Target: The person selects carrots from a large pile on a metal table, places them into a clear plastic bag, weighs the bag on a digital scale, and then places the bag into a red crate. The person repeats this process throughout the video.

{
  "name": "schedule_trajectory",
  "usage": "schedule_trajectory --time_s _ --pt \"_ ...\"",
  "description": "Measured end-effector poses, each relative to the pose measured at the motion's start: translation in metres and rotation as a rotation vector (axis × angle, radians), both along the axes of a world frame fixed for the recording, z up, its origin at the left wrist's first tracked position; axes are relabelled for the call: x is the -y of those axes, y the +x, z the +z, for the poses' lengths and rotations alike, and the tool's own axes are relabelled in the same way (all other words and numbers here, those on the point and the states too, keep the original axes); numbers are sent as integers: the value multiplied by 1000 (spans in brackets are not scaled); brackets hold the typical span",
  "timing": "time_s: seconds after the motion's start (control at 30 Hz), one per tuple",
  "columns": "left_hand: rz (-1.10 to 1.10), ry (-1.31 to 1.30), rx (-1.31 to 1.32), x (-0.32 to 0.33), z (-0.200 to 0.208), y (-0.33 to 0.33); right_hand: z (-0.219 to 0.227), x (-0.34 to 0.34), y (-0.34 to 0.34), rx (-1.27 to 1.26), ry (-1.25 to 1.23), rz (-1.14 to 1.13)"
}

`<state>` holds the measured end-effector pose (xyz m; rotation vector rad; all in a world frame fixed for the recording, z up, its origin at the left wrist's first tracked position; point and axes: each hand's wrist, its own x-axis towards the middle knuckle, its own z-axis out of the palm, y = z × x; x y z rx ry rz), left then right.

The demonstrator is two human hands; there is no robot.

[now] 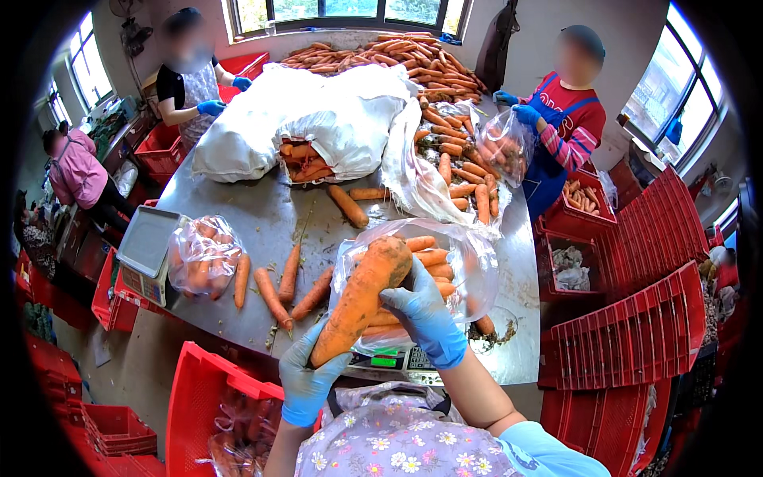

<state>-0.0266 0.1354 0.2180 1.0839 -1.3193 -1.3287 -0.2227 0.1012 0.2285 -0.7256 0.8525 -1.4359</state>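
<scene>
Both blue-gloved hands are raised over the near edge of the counter (517,354), sharing one large carrot (359,296) held slantwise between them. The left hand (312,374) is the lower and nearer of the two, cupped beneath the tapered end; its forearm rises steeply from the lower edge, its upper side showing little beyond the glove cuff. The right hand (425,310) sits higher and farther forward, curved along the carrot's right side near the thick end, the thumb laid toward the carrot's body and the fingers rising beside it. The bare right forearm slopes up and leftward out of a light blue sleeve (540,449). The carrot's thick end points up and away, dark with soil.

Just beyond and beneath the hands, an open clear bag (474,266) holds more carrots, with a scale (421,359) showing its lit green display below it. Left of the hands lie several loose carrots (272,297), and past them a filled bag (205,258). A red crate (184,413) stands beside the left forearm. Well beyond both hands, white sacks (342,119) rest on the counter, one open with carrots showing.
</scene>
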Motion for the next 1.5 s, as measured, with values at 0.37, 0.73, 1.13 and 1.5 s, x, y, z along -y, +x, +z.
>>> schedule_trajectory --time_s 0.37,0.73,1.13,1.5 --pt "19 -14 8 7 -1 12 -2 4 10 -72 14 -26" --pt "140 50 -48 12 -4 62 2 16 41 135 155 127" --pt "103 -210 203 11 20 60 1 27 37 142 170 152" --pt "164 26 -34 19 15 53 -8 27 33 270 144 182"
